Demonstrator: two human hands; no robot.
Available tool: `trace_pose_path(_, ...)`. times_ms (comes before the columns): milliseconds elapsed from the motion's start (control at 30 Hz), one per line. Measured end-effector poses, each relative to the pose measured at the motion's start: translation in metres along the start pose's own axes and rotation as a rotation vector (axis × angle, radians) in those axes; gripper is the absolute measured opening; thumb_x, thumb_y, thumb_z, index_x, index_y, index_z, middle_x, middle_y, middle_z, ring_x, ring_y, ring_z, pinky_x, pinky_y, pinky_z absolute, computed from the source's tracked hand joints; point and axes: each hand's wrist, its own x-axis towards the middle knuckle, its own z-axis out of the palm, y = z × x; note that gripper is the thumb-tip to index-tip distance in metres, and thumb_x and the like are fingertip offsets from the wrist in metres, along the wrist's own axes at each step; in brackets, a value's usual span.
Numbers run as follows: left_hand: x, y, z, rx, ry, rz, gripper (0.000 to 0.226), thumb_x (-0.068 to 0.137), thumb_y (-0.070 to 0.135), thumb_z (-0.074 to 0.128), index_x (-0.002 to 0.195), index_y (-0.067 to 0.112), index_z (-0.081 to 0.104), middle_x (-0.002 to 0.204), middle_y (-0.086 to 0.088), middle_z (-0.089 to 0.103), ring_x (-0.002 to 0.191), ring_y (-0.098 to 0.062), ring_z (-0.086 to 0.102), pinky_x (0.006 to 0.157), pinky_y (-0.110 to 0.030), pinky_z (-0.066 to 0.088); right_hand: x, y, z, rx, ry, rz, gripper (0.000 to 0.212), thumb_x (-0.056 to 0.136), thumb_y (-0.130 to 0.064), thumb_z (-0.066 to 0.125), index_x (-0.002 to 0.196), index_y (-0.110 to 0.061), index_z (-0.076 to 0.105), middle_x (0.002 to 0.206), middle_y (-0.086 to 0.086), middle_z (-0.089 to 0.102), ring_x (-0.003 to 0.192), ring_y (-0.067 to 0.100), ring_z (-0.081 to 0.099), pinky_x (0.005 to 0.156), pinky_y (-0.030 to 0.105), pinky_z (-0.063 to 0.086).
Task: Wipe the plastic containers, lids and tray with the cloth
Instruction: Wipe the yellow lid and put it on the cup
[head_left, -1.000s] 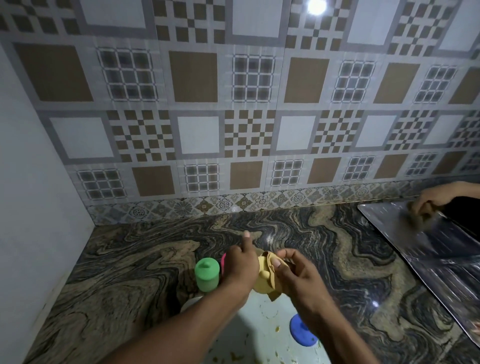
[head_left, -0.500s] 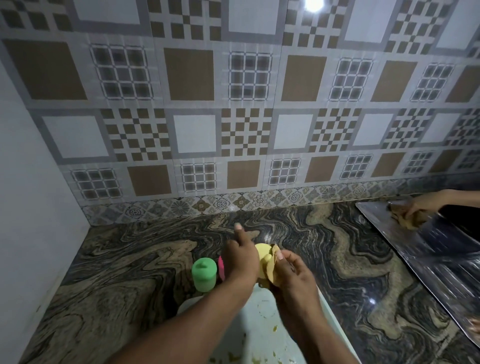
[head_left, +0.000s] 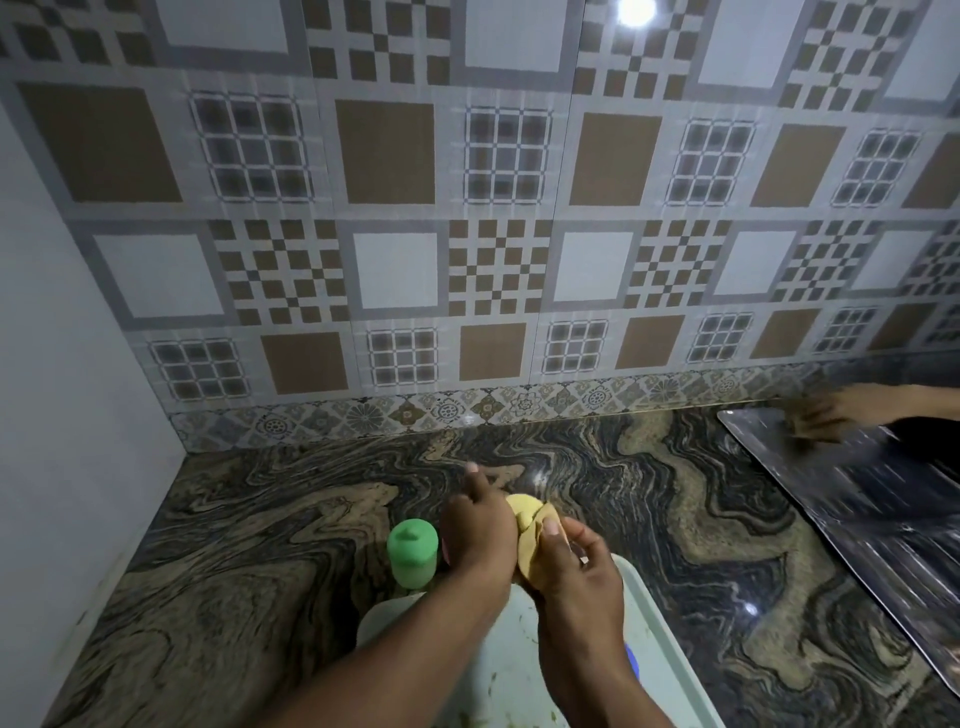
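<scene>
- At 6 o'clock in the view, over the far end of the tray (head_left: 660, 639), both hands meet on a yellow piece (head_left: 521, 511). I cannot tell whether it is a container or a lid.
- The left hand (head_left: 480, 527) has its grip closed round the yellow piece from 9 o'clock, with one finger pointing towards 12.
- The right hand (head_left: 576, 569) pinches the cloth (head_left: 531, 553) against the piece from 3 o'clock, thumb on the fold.
- A green container (head_left: 412, 553) stands upright on the surface (head_left: 249, 545), just at 9 o'clock of the left hand. A pink sliver (head_left: 443, 552) shows between them, too hidden to name.
- A blue edge (head_left: 631, 661), perhaps a lid, shows by the right wrist. The tray bears greenish smears.
- At 3 o'clock, well apart, another person's hand (head_left: 831, 415) lies blurred on a metal sheet (head_left: 857, 493).
- The step in hand seems to be wiping the yellow piece. Much of the task looks undone, since the tray is not yet clean.
- To do it well, the left hand should hold firm and turn the piece against the cloth, so the fold sweeps the whole rim and wall.
- A fresh face of the cloth would avoid spreading grime.
- Working over the tray lets bits fall there, so the tray is best wiped last.
- The green container stands close to the left knuckles, and a wide turn could topple it.
</scene>
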Motion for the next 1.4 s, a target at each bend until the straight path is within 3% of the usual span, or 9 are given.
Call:
trace_pose_path(200, 0.019, -0.007, -0.007, 0.011, -0.668, -0.208, 0.073, 0.084, 0.08, 0.044, 0.097, 0.015, 0.072, 0.088, -0.006, 0.074, 0.074, -0.02, 0.068, 0.067, -0.029, 0.056, 0.012, -0.05, -0.024, -0.055, -0.265, 0.134, 0.022, 0.09, -0.006, 0.061, 0.108, 0.006, 0.056, 0.073, 0.02, 0.066, 0.055, 0.026, 0.06, 0.045, 0.031, 0.048)
trace_pose_path(333, -0.001, 0.016, -0.003, 0.035, -0.238, 0.092, 0.049, 0.102, 0.053, 0.039, 0.088, 0.014, 0.065, 0.098, -0.006, 0.069, 0.084, -0.023, 0.061, 0.074, -0.032, 0.047, 0.006, -0.033, -0.012, -0.035, -0.169, 0.025, 0.033, 0.085, -0.017, 0.068, 0.108, 0.004, 0.058, 0.087, 0.023, 0.071, 0.072, 0.032, 0.068, 0.064, 0.043, 0.058)
trace_pose_path(433, -0.008, 0.009, 0.001, -0.054, -0.066, 0.049, 0.052, 0.103, 0.053, 0.035, 0.088, 0.01, 0.06, 0.103, -0.012, 0.067, 0.092, -0.029, 0.061, 0.085, -0.037, 0.048, -0.005, -0.007, -0.003, -0.041, 0.024, -0.09, 0.02, 0.088, -0.02, 0.072, 0.104, -0.009, 0.065, 0.101, 0.024, 0.072, 0.099, 0.039, 0.07, 0.09, 0.058, 0.055)
trace_pose_path(633, 0.018, 0.001, -0.017, -0.041, -0.729, -0.165, 0.07, 0.088, 0.076, 0.043, 0.109, 0.015, 0.071, 0.095, -0.005, 0.073, 0.079, -0.019, 0.069, 0.067, -0.029, 0.054, 0.009, -0.062, -0.022, -0.152, -0.354, 0.066, 0.038, 0.079, -0.013, 0.068, 0.106, 0.009, 0.053, 0.075, 0.026, 0.063, 0.056, 0.03, 0.058, 0.045, 0.033, 0.049)
trace_pose_path(733, 0.015, 0.011, -0.013, 0.005, -0.422, 0.043, 0.052, 0.097, 0.062, 0.043, 0.092, 0.016, 0.065, 0.105, -0.01, 0.07, 0.095, -0.027, 0.067, 0.087, -0.041, 0.055, 0.009, -0.056, -0.014, -0.158, -0.351, 0.04, 0.038, 0.081, -0.013, 0.068, 0.106, 0.011, 0.053, 0.08, 0.028, 0.065, 0.061, 0.032, 0.061, 0.05, 0.036, 0.054)
trace_pose_path(867, 0.003, 0.011, -0.005, -0.119, -0.049, 0.011, 0.051, 0.102, 0.054, 0.035, 0.076, 0.015, 0.054, 0.1, -0.012, 0.064, 0.09, -0.029, 0.06, 0.084, -0.038, 0.05, -0.006, -0.009, 0.003, -0.123, -0.045, -0.148, 0.018, 0.088, -0.014, 0.07, 0.102, -0.006, 0.062, 0.1, 0.023, 0.072, 0.094, 0.038, 0.068, 0.087, 0.054, 0.057)
trace_pose_path(1033, 0.012, 0.015, -0.022, -0.137, -0.645, -0.208, 0.065, 0.095, 0.07, 0.036, 0.084, 0.016, 0.07, 0.075, -0.004, 0.07, 0.058, -0.014, 0.064, 0.048, -0.02, 0.048, 0.014, -0.059, -0.019, -0.125, -0.32, 0.067, 0.036, 0.077, -0.015, 0.07, 0.104, 0.004, 0.056, 0.086, 0.026, 0.069, 0.066, 0.032, 0.065, 0.055, 0.039, 0.055)
trace_pose_path(1233, 0.013, 0.009, 0.001, -0.149, -0.083, -0.032, 0.061, 0.1, 0.06, 0.032, 0.086, 0.008, 0.062, 0.103, -0.014, 0.069, 0.099, -0.035, 0.066, 0.09, -0.044, 0.052, 0.0, -0.021, 0.007, -0.046, -0.083, -0.074, 0.025, 0.087, -0.019, 0.07, 0.105, -0.005, 0.061, 0.1, 0.026, 0.072, 0.091, 0.04, 0.069, 0.086, 0.054, 0.055)
trace_pose_path(1400, 0.019, 0.0, -0.002, -0.162, -0.3, -0.125, 0.075, 0.089, 0.076, 0.032, 0.102, 0.011, 0.068, 0.101, -0.01, 0.073, 0.083, -0.027, 0.07, 0.067, -0.032, 0.058, 0.001, -0.029, -0.002, -0.051, -0.072, -0.09, 0.021, 0.089, -0.013, 0.068, 0.105, -0.001, 0.06, 0.096, 0.028, 0.072, 0.084, 0.037, 0.069, 0.079, 0.052, 0.057)
